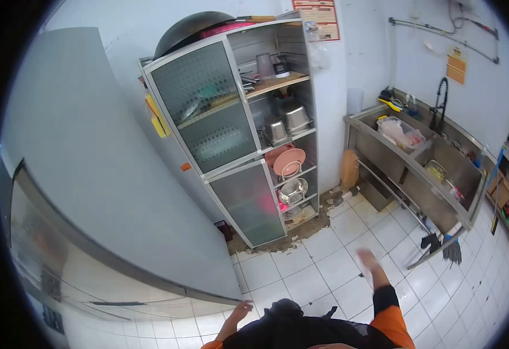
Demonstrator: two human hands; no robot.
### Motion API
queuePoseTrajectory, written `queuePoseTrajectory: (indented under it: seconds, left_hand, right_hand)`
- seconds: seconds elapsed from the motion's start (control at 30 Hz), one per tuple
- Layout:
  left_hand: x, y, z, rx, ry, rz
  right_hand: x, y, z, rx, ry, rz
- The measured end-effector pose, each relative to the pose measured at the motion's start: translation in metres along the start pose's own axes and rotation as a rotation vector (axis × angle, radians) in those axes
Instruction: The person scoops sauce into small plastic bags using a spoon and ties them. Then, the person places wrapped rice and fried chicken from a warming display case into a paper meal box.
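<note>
The fingers of my left hand [243,310] are loosely parted with nothing in them, and they sit near the lower corner of the large grey unit [144,151], left of the glass-door cabinet [205,113]. My right hand [369,260] is out over the tiled floor [338,272], in front of the cabinet and to its right; it is blurred, so I cannot tell how far its fingers are open, though I see nothing in it. On the cabinet's open side I make out a tumbler [265,66] high up, metal containers [295,116] on the shelf below, then pink plates [290,162] upright in a wire rack, and a shiny metal bowl [294,191] under those. I cannot see inside the metal containers. A wok [190,30] lies on the cabinet's top. Right of the cabinet stands the metal sink [408,174]: its nearer basin has a plastic tub [395,129] with pale, bagged contents, and its farther basin has a yellowish item [436,170] I cannot identify.
</note>
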State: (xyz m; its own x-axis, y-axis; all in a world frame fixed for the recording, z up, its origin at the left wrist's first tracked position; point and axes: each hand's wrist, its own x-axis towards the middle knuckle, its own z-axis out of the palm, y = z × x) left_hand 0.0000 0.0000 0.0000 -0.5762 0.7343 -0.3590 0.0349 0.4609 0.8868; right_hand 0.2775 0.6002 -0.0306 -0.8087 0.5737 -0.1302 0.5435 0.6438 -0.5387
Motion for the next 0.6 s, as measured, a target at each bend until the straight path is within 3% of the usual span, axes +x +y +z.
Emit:
queuePoseTrajectory:
  seconds: [0.07, 0.1, 0.13, 0.2, 0.27, 0.37, 0.47, 0.57, 0.6]
  left_hand:
    - [0.049, 0.013, 0.000, 0.083, 0.202, -0.028]
    - [0.071, 0.012, -0.009, 0.105, 0.153, 0.029]
    - [0.086, 0.007, -0.021, 0.131, 0.102, 0.081]
    - [0.096, 0.003, -0.041, 0.166, 0.011, 0.096]
    - [0.098, -0.003, -0.065, 0.178, 0.008, -0.107]
    - [0.107, 0.001, -0.085, 0.219, 0.089, -0.429]
    - [0.142, 0.016, -0.095, 0.238, 0.224, -0.612]
    - [0.186, 0.026, -0.096, 0.238, 0.364, -0.695]
    - [0.201, 0.031, -0.099, 0.226, 0.402, -0.699]
  right_hand:
    - [0.125, -0.079, -0.055, 0.155, 0.049, -0.238]
    - [0.148, -0.165, -0.106, 0.211, 0.069, -0.246]
    - [0.188, -0.216, -0.124, 0.529, 0.125, -0.264]
    - [0.260, -0.283, -0.128, 0.803, 0.062, -0.341]
    - [0.318, -0.325, -0.126, 1.265, -0.192, -0.527]
    - [0.353, -0.397, -0.184, 1.258, -0.396, -0.377]
    - [0.441, -0.413, -0.221, 1.192, -0.201, -0.442]
    - [0.504, -0.412, -0.258, 1.238, 0.100, -0.654]
    - [0.528, -0.408, -0.280, 0.949, 0.254, -0.684]
